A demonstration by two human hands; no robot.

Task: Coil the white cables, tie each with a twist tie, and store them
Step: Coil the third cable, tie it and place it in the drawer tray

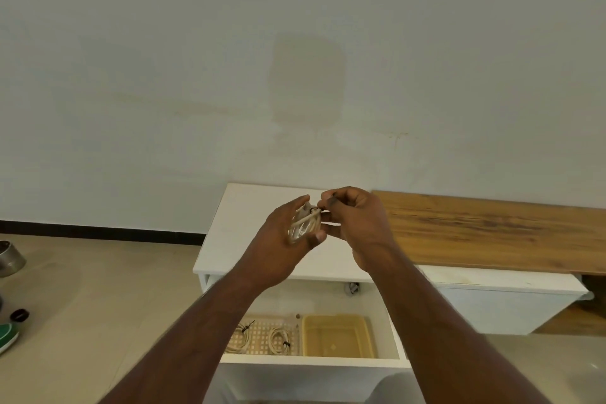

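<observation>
- sitting at the far left, around nine o'clock, a round metal bowl (11, 258) rests on the beige floor, with a small black cap (20, 315) and a green-and-white object (7, 334) just below it toward eight o'clock.
- lying in the open white drawer (314, 361) at six o'clock, two tied white cable coils (241, 336) (278, 339) rest on a perforated beige tray (262, 338); an empty yellowish plastic tub (337, 334) sits just beside it to the right.
- at centre, the left hand (282, 239) curls its fingers round a small coil of white cable (303, 223), held above the white cabinet top (242, 226).
- a thin black twist tie (317, 208) crosses the coil's upper end.
- the right hand (354, 223), touching the left, pinches that tie between thumb and fingertips.
- toward three o'clock, a brown wooden board (492, 229) lies along the cabinet against the white wall (295, 43).
</observation>
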